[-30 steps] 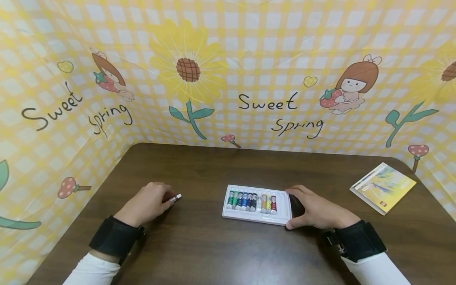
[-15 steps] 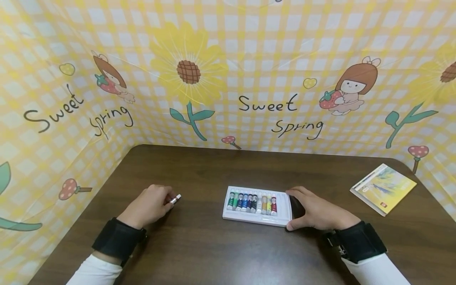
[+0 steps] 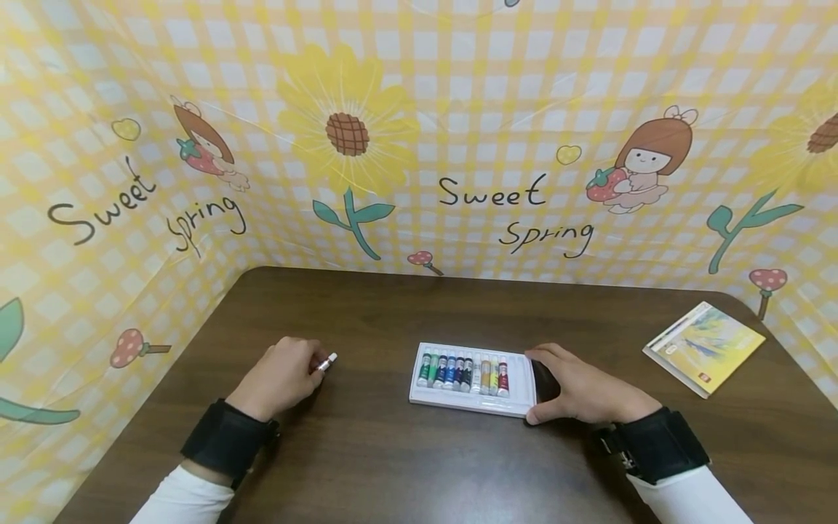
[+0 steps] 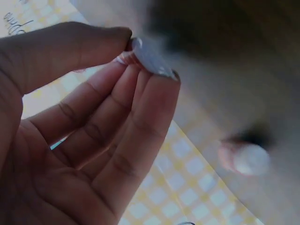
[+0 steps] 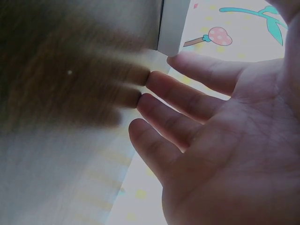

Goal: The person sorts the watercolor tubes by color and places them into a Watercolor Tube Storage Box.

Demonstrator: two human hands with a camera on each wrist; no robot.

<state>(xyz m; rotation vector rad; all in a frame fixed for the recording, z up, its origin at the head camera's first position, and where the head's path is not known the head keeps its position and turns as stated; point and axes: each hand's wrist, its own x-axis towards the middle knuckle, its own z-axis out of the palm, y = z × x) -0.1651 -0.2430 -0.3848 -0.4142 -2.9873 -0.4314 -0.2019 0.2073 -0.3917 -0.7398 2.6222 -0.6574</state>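
Note:
On the left of the table, my left hand [image 3: 281,375] pinches a small paint tube [image 3: 327,362] between thumb and index finger, its white end pointing up and right. In the left wrist view the tube [image 4: 150,61] shows between the two fingertips, partly hidden. My right hand [image 3: 579,389] holds the right end of a white paint tray [image 3: 468,402], thumb at the near corner and index finger at the far one. The tray lies flat, and several colored paint tubes [image 3: 461,371] sit in a row inside it. A white tray edge [image 5: 173,28] meets the index fingertip in the right wrist view.
A yellow illustrated paint box or booklet [image 3: 707,349] lies at the back right of the brown table [image 3: 366,466]. Yellow checked cloth [image 3: 484,109] with printed flowers and figures stands behind the table and along its sides.
The left hand has shifted slightly to the right with the tube, whose white end is tipped up a little more. The right hand and tray stay in place.

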